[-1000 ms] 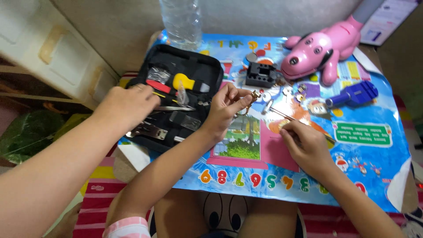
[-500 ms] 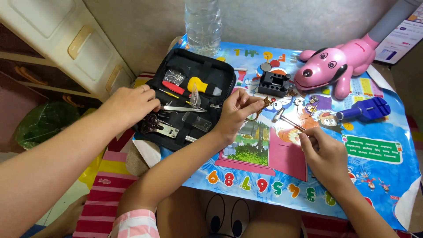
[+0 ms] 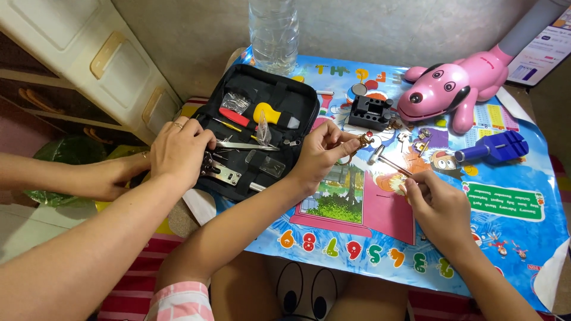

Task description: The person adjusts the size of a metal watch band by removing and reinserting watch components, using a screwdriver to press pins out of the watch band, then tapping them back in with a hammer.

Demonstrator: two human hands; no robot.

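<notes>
We're looking down at the bench (image 3: 523,249), covered by a bright picture mat with printed numbers (image 3: 380,238), and our left hand (image 3: 321,156) is curled closed, pinching a small brass-coloured metal piece (image 3: 360,141) between thumb and fingertips just above the mat. Over on the other side, our right hand (image 3: 439,208) is closed too, gripping the thin handle of a small silver-headed hammer (image 3: 385,160), and the hammer's head sits just beside that brass piece, close to our left fingertips. Whether head and piece touch, we cannot tell. To the left, a co-worker's hand with a ring (image 3: 177,148) rests on the edge of an open black zip tool case (image 3: 297,98), which lies on the bench's left part, and their other hand (image 3: 113,175) sits lower, beside the bench. In the case we spot a yellow-handled tool (image 3: 269,114), a red-handled tool (image 3: 233,116) and long steel tweezers (image 3: 244,145). Behind our hands there's a black slotted holder block (image 3: 370,112), with a clear plastic bottle (image 3: 273,32) at the far edge. A pink plastic toy dog (image 3: 452,89) lies at far right, and a blue plastic tool (image 3: 496,147) rests near it.
</notes>
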